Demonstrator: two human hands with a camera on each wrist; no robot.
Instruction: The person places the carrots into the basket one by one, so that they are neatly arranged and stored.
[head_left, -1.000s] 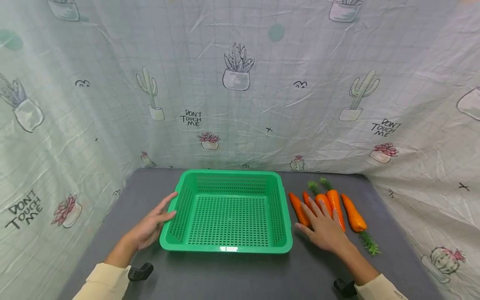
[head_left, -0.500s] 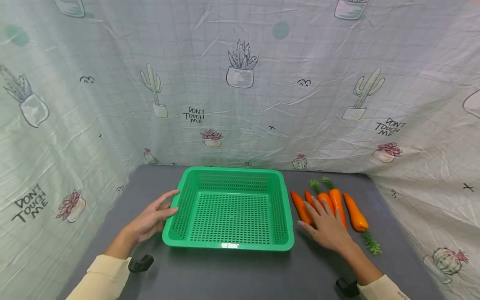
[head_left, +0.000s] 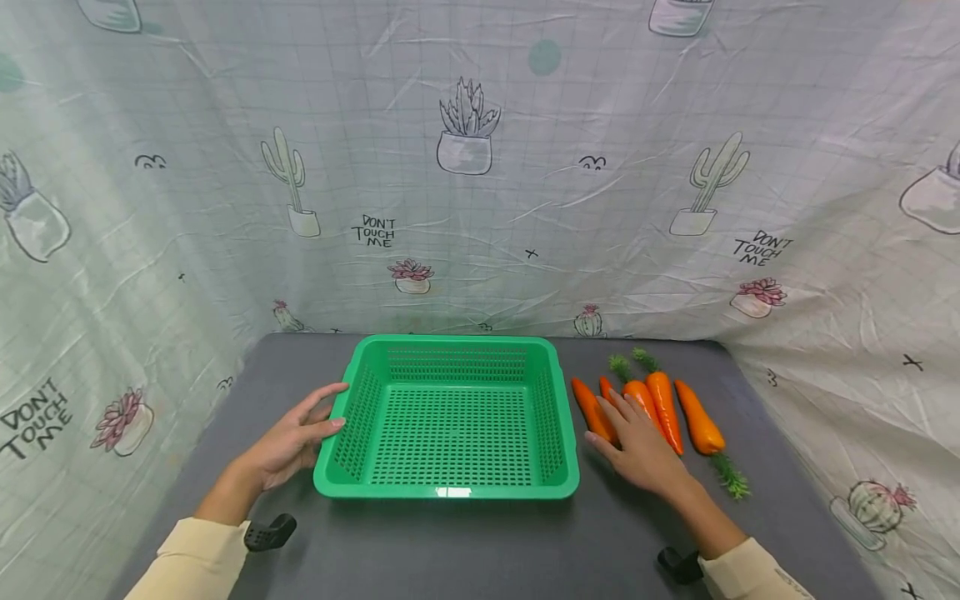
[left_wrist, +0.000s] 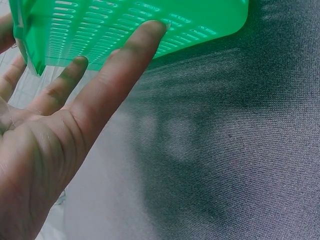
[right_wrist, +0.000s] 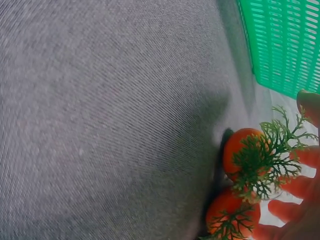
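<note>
A green perforated plastic basket (head_left: pixel 450 492) stands on the grey table, with only its slotted bottom showing inside. My left hand (head_left: pixel 288 443) is at its left side, thumb and index fingertip right at the rim. In the left wrist view, extended fingers (left_wrist: pixel 120 75) reach against the slotted outer wall (left_wrist: pixel 210 20). Several orange carrots lie right of the basket. My right hand (head_left: pixel 647 450) spreads its fingers over the left ones, including a carrot (head_left: pixel 587 402) nearest the basket. The right wrist view shows leafy carrot ends (right_wrist: pixel 234 145) beside the fingers (right_wrist: pixel 300 187).
One carrot (head_left: pixel 699 417) lies apart at the far right, its green top toward me. A patterned cloth (head_left: pixel 480 250) hangs behind the table (head_left: pixel 450 550) and along both sides. A black band (head_left: pixel 272 532) sits at my left wrist, another (head_left: pixel 678 567) at my right.
The head view shifts slightly. Both hands, the basket and the carrots keep about the same places relative to one another.
</note>
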